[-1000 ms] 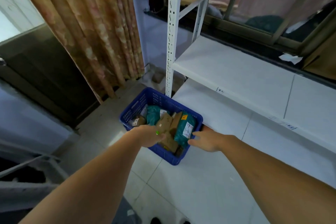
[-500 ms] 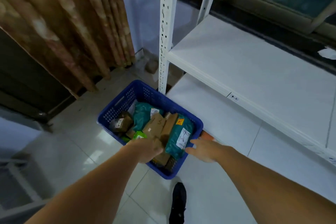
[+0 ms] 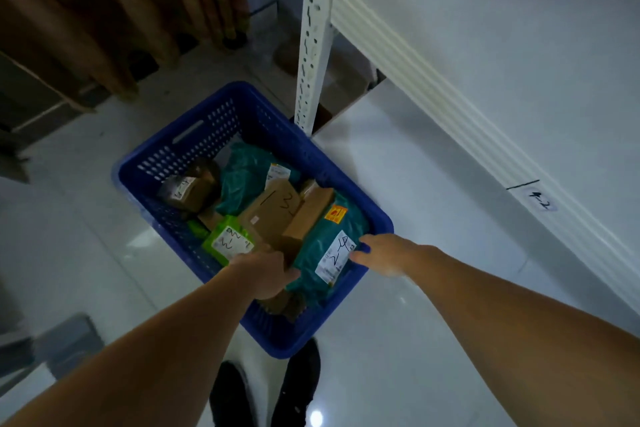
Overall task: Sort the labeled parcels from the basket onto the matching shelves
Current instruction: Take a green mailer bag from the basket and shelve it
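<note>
Reaching down into the blue basket (image 3: 194, 149) on the tiled floor (image 3: 69, 236), the left hand (image 3: 263, 272) lies over the near parcels with its fingers curled under, though what they grip is hidden beneath the hand. The right hand (image 3: 384, 253) comes in from three o'clock, thumb and fingers pinching the edge of a teal mailer bag (image 3: 318, 253) whose white label reads 2-4, lying against the basket's near right wall. At twelve o'clock from the left hand sits a brown cardboard box (image 3: 277, 208) marked 1-3, with a green packet (image 3: 230, 241) at its eleven o'clock, a second teal bag (image 3: 246, 180) farther back, and a small taped brown box (image 3: 190, 189) toward ten o'clock. A white shelf (image 3: 502, 45) stands at two o'clock, its front edge bearing a tag (image 3: 540, 201) reading 4-2, carried by a perforated white upright (image 3: 311, 45). Black shoes (image 3: 298, 385) show at six o'clock, a curtain (image 3: 104, 10) at eleven.
</note>
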{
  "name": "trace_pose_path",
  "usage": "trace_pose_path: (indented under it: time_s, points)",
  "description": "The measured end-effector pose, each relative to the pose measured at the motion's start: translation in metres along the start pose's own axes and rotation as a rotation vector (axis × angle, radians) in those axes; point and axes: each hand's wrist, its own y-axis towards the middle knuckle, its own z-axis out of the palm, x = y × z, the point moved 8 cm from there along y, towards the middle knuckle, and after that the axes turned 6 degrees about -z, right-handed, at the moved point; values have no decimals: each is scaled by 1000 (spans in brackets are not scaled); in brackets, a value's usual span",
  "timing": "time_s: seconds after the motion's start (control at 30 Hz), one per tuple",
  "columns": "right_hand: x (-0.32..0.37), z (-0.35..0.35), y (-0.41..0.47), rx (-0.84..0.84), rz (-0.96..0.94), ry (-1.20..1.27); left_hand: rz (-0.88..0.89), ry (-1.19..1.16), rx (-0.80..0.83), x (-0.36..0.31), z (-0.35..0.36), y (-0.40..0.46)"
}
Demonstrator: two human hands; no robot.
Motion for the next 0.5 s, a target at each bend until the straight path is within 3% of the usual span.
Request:
trace_pose_path:
  time_s: [0.17, 0.3, 0.5]
  points:
    - [-19, 12, 61, -10, -16, -15, 28, 1, 32, -6, 34, 67]
    - [-33, 20, 97, -15, -21, -12, -25, -95, -32, -21, 40, 108]
    - [-51, 33, 127, -12, 1, -41, -39, -299, 46, -44, 68, 148]
